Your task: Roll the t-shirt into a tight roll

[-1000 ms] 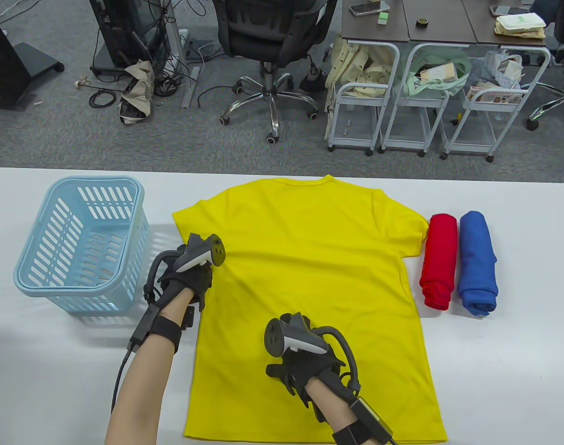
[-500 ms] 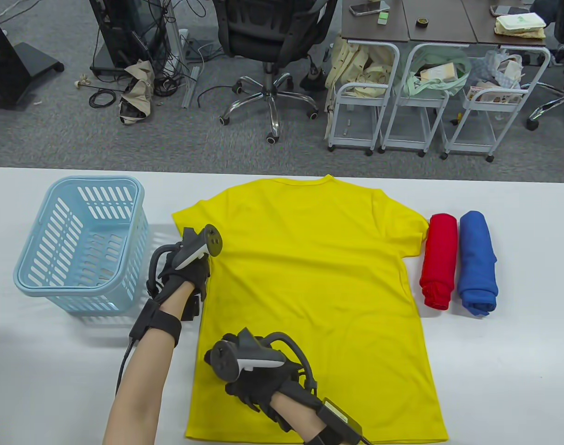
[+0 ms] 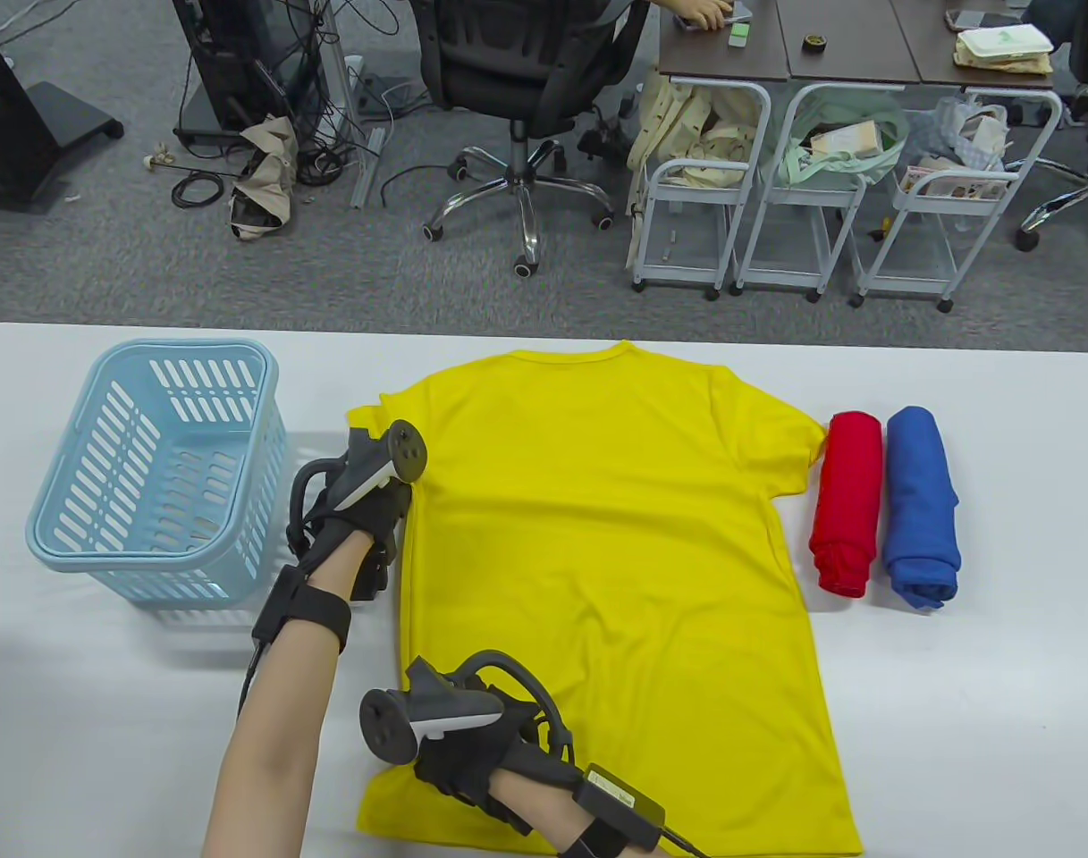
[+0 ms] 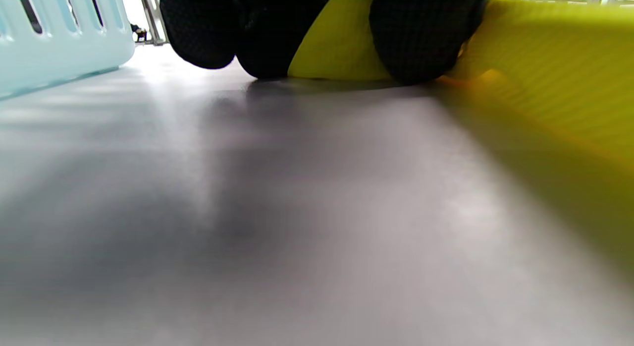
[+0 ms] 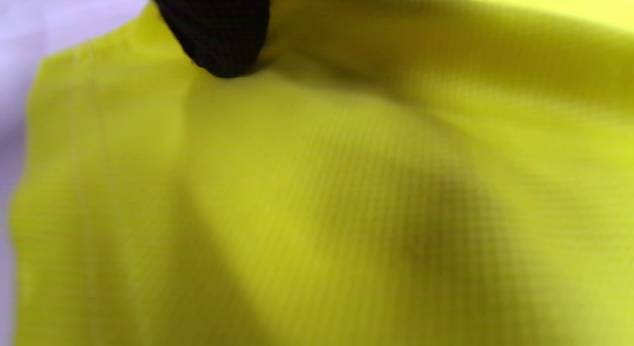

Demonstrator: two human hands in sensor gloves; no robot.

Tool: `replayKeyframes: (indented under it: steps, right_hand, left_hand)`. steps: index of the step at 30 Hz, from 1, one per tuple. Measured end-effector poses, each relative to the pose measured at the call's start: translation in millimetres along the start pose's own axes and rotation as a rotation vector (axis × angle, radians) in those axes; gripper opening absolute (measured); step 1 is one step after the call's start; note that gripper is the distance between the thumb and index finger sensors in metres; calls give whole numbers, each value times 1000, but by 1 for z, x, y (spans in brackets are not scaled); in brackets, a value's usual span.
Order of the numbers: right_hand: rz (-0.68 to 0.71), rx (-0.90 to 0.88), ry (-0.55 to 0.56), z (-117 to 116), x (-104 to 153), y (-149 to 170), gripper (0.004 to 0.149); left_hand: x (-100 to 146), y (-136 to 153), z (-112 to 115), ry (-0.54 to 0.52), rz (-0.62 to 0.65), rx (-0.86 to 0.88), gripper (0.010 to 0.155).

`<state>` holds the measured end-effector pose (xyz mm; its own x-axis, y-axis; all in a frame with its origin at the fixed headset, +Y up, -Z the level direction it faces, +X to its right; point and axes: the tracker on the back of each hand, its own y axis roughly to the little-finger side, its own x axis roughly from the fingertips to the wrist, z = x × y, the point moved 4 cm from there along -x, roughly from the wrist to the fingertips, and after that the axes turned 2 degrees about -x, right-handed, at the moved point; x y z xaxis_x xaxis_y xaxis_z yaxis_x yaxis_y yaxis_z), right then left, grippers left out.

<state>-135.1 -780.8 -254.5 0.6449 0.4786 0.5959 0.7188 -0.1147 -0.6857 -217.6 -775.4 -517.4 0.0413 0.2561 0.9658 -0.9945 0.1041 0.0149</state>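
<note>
While the shirt [image 3: 615, 572] is lying flat, both hands, left [image 3: 369, 518] and right [image 3: 472, 760], are pinching its left edge.

Overhead table view; wrist cameras (close) share t-shirt [image 3: 615, 554].

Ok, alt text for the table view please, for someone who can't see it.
A yellow t-shirt lies spread on a white table, with the left hand at its left edge and the right hand near its bottom left corner. A blue basket stands left; a red roll and blue roll lie right.
</note>
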Motion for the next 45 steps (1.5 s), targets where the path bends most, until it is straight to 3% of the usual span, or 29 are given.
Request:
replayKeyframes:
  steps: [4, 11, 19, 24, 28, 35, 40, 43, 45]
  right_hand:
    - [5, -32, -6, -1, 3, 5, 38]
    - [40, -205, 41, 16, 16, 19, 37]
    - [95, -322, 117, 39, 30, 28, 36]
    - [169, -435, 182, 59, 49, 38, 36]
    - [144, -443, 204, 60, 73, 63, 36]
    - [90, -529, 232, 46, 121, 121, 35]
    - [-17, -587, 283, 34, 181, 178, 35]
    - [-196, -509, 266, 21, 219, 212, 35]
    - [-321, -525, 218, 6, 247, 239, 36]
  left_hand:
    - [2, -6, -1, -23, -23, -52, 40]
    - [5, 0, -9, -39, -120, 36, 41]
    - [22, 8, -50, -170, -198, 176, 41]
    - [27, 2, -62, -206, -206, 129, 41]
    - [29, -9, -70, -213, -188, 192, 41]
    - [33, -86, -105, -261, -67, 223, 41]
    - [33, -179, -133, -267, 61, 203, 41]
    - [36, -237, -141, -268, 149, 202, 41]
    - [37, -274, -136, -206, 258, 231, 49]
